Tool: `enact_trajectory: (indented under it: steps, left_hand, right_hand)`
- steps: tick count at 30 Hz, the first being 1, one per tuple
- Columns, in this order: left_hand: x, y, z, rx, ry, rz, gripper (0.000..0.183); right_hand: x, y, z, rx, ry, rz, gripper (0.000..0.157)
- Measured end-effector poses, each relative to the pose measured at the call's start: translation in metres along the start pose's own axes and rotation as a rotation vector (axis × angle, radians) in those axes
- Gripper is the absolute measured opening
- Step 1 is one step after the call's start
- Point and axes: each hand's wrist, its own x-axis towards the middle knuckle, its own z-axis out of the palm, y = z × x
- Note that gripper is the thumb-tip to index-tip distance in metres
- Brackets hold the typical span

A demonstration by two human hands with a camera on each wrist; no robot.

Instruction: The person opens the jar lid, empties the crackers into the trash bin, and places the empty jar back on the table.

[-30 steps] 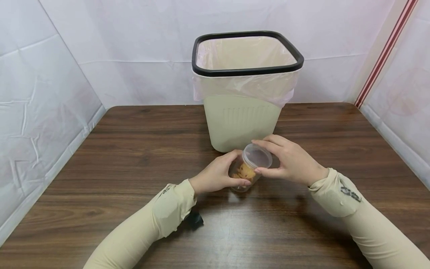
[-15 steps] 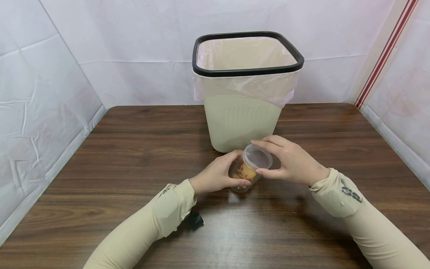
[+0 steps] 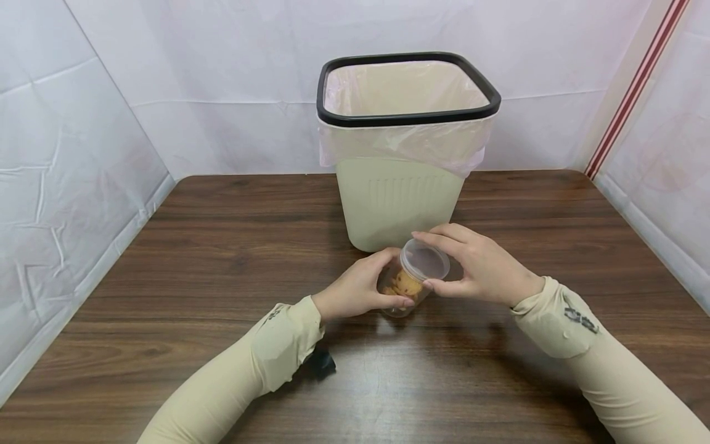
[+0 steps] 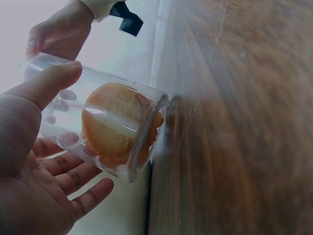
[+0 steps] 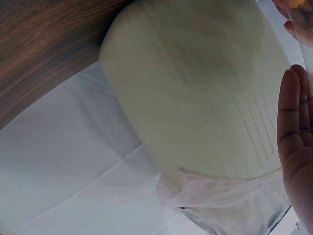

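A clear plastic jar [image 3: 397,309] with cookies [image 4: 111,120] in its lower part leans to the right at the middle of the table, its base by the tabletop. My left hand [image 3: 359,287] grips the jar's side, thumb in front and fingers behind. On top sits a translucent round lid [image 3: 426,260]. Fingers and thumb of my right hand [image 3: 481,266] hold the lid at its rim. The left wrist view shows the jar sideways, with the thumb across its wall. Only part of the right hand shows in the right wrist view.
Right behind the jar stands a pale trash bin [image 3: 396,197] with a black rim and a pinkish liner bag [image 3: 407,140] folded over its edge. A small black object [image 3: 324,364] shows beside the left sleeve. White sheeting [image 3: 233,80] surrounds the brown wooden table [image 3: 233,234].
My right fingertips have shifted very slightly around the lid's rim. The left hand, jar and bin look unmoved.
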Motion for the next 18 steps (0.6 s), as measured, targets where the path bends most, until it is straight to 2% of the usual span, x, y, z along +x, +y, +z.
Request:
enact_trajectory:
  steps: [18]
  left_hand:
    - [-0.0009,0.0035,-0.0007,0.005,0.001,-0.020,0.069]
  right_hand:
    - [-0.0005,-0.0009,-0.0004,-0.006,-0.012,0.012,0.060]
